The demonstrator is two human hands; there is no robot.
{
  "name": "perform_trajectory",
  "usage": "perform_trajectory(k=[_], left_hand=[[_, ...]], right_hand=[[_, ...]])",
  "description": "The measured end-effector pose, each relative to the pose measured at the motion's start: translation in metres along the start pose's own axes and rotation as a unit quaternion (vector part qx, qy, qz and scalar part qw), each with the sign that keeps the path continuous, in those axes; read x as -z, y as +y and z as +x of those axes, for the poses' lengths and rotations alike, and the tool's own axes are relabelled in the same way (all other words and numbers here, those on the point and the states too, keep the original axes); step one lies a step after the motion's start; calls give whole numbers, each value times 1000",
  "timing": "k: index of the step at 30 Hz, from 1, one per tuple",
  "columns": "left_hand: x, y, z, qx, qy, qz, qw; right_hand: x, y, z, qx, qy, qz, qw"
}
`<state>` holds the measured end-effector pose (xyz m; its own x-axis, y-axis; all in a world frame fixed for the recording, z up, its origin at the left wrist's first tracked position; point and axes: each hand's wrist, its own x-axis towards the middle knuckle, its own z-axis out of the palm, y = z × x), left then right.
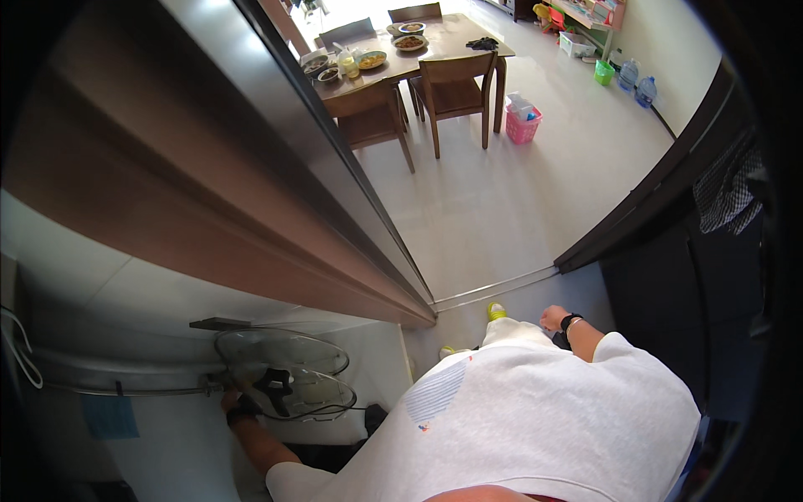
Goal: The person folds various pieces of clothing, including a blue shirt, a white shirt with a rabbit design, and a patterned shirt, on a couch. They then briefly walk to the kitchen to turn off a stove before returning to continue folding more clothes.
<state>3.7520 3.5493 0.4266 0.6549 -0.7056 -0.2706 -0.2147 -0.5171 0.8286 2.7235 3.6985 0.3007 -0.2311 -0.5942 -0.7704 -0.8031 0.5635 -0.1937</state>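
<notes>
My left hand (231,400) is at the lower left, beside the metal rail (157,392) on the wall and two glass pot lids. The upper glass lid (282,346) and the lower glass lid (317,390), with a dark handle, stand in a rack against the wall. The lids and shade partly hide the fingers, so whether this hand grips anything is unclear. My right hand (552,318) hangs beside my light trousers, fingers curled, with a dark band and a bracelet on the wrist. Nothing shows in it.
A sliding door frame (351,182) rises at my left, its floor track (495,290) just ahead. Beyond are a wooden table (448,50) bearing dishes of food, wooden chairs (455,94), a pink basket (522,128) and water jugs (646,93). A blue cloth (108,416) hangs from the rail.
</notes>
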Motion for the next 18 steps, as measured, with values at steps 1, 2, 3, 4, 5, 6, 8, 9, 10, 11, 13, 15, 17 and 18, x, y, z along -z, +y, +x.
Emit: perform_trajectory(k=[1, 2, 3, 4, 5, 6, 8, 9, 10, 11, 13, 15, 17, 18], left_hand=[[-1, 5, -3, 5, 11, 10, 1000], [-3, 10, -10, 5, 24, 20, 1000], [-4, 16, -17, 1, 40, 24, 999], [-7, 22, -24, -7, 58, 31, 998], [-9, 27, -32, -17, 77, 36, 996], [-11, 32, -40, -26, 94, 40, 994], [-12, 46, -58, -43, 123, 46, 990], [-10, 54, -68, -51, 134, 53, 988], [-5, 65, -81, -58, 145, 57, 986], [-2, 76, -98, -65, 154, 62, 984], [13, 98, -141, -71, 164, 74, 981], [14, 115, -190, -67, 169, 81, 980], [-9, 116, -238, -76, 222, 102, 967], [-27, 111, -264, -70, 245, 112, 960]], right_hand=[[1, 0, 3, 13, -1, 21, 1000], [3, 0, 8, 21, 2, 34, 999], [5, 1, 11, 20, -2, 28, 999], [6, 3, 16, 31, 8, 58, 998], [8, 6, 21, 32, 12, 65, 997], [9, 11, 27, 27, 24, 53, 998], [12, 24, 42, 8, 18, 88, 996], [13, 32, 50, -7, 14, 82, 996], [16, 42, 62, -25, -10, 80, 996], [18, 53, 74, -32, -23, 71, 997], [23, 74, 103, -5, -36, 12, 999], [26, 91, 133, 75, 0, -69, 995], [36, 109, 160, 160, -30, -98, 982], [42, 117, 173, 161, -17, -126, 979]])
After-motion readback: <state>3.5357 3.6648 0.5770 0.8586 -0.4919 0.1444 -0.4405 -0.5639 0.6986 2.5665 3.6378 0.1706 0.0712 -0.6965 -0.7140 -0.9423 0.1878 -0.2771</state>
